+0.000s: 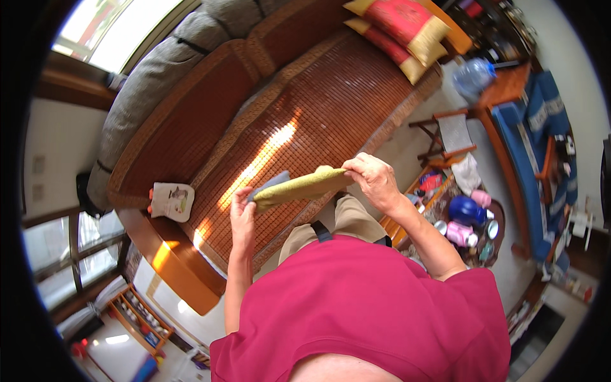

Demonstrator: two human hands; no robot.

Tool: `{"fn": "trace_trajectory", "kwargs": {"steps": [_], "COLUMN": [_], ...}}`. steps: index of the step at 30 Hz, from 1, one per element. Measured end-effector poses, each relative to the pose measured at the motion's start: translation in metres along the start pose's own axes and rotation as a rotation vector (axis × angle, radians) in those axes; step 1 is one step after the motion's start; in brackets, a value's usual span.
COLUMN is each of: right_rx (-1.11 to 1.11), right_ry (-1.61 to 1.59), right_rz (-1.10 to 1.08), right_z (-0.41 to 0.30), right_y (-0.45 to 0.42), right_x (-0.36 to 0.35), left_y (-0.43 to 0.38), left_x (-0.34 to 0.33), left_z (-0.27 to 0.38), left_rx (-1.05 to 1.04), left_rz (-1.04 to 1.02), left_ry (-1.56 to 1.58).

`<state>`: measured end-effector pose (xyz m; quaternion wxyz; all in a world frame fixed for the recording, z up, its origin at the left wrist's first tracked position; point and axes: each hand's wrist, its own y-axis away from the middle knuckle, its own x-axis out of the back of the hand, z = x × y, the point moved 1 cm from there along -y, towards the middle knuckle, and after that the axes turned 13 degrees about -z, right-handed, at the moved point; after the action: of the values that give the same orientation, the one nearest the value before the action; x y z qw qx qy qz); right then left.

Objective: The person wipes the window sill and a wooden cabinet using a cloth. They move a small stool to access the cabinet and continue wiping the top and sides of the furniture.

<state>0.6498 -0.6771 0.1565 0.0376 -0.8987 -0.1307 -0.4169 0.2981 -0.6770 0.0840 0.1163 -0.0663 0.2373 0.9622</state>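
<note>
A yellow-green cloth (300,189) with a grey-blue piece of fabric (269,185) at its left end is stretched between my hands. My left hand (242,210) pinches the left end, thumb in front. At the other end, my right hand (374,180) grips the corner between thumb and fingers. The cloth hangs in the air over the front edge of a sofa seat covered with a brown woven mat (296,129). Whether the grey-blue fabric is the cloth's other side or a separate piece, I cannot tell.
Red and gold cushions (398,28) are stacked at the sofa's far end. A white printed bag (173,201) leans near the wooden armrest (176,258). To the right stand a cluttered low table (496,210), a folding stool (456,133) and a large plastic water bottle (472,76).
</note>
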Motion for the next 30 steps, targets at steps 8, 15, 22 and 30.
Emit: {"fn": "trace_trajectory", "kwargs": {"steps": [8,15,22,30], "right_rx": [-0.317,-0.642,-0.558,-0.513], "right_ry": [-0.414,-0.774,-1.233,-1.495], "right_rz": [0.171,0.332,0.647,0.466], "right_z": [-0.018,0.02,0.068,0.13], "right_y": [0.082,0.15,0.2,0.258], "right_x": [-0.022,-0.028,-0.029,0.014], "left_y": [-0.023,-0.039,-0.063,-0.078], "left_x": [-0.002,-0.102,-0.244,-0.399], "left_z": [0.019,0.021,-0.02,-0.07], "left_rx": [0.097,-0.099,0.286,0.132], "left_rz": [-0.377,-0.604,-0.87,-0.94], "left_ry": [-0.13,-1.287,-0.495,-0.496]}}
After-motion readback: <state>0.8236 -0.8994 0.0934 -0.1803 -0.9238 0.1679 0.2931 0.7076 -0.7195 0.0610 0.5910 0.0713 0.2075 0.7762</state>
